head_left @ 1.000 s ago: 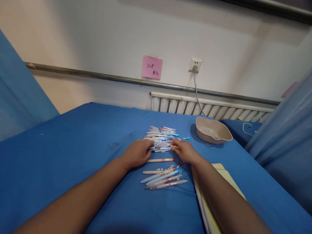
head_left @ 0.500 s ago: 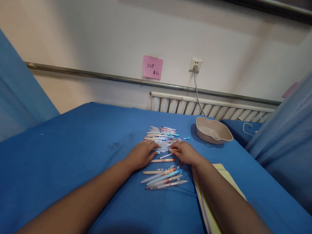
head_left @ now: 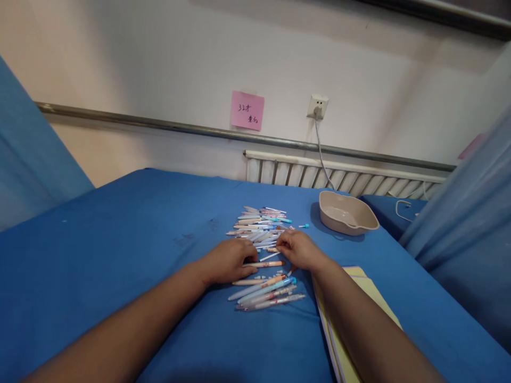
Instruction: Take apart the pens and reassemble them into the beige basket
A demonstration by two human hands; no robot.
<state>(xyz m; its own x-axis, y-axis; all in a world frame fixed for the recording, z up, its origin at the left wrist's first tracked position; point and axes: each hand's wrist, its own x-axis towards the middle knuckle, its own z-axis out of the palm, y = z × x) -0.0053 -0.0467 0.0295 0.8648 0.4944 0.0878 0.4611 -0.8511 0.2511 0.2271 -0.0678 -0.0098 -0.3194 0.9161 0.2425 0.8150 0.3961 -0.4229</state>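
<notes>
A heap of pen parts and pens (head_left: 261, 223) lies on the blue cloth-covered table (head_left: 120, 239). Nearer to me, several assembled pens (head_left: 267, 292) lie side by side. My left hand (head_left: 229, 259) rests palm down at the near left edge of the heap, fingers curled over an orange-tipped pen (head_left: 265, 264). My right hand (head_left: 297, 249) sits across from it at the heap's right edge, fingers bent and pinching small parts that I cannot make out.
A beige shallow bowl (head_left: 345, 213) stands at the back right. A yellow pad (head_left: 359, 298) lies under my right forearm. A pink note (head_left: 247, 110), a wall socket (head_left: 318, 106) with a cable and a radiator (head_left: 339, 178) are behind the table. Blue curtains hang left and right.
Both hands have drawn slightly back toward me from the heap. My left hand has slid down onto the orange-tipped pen.
</notes>
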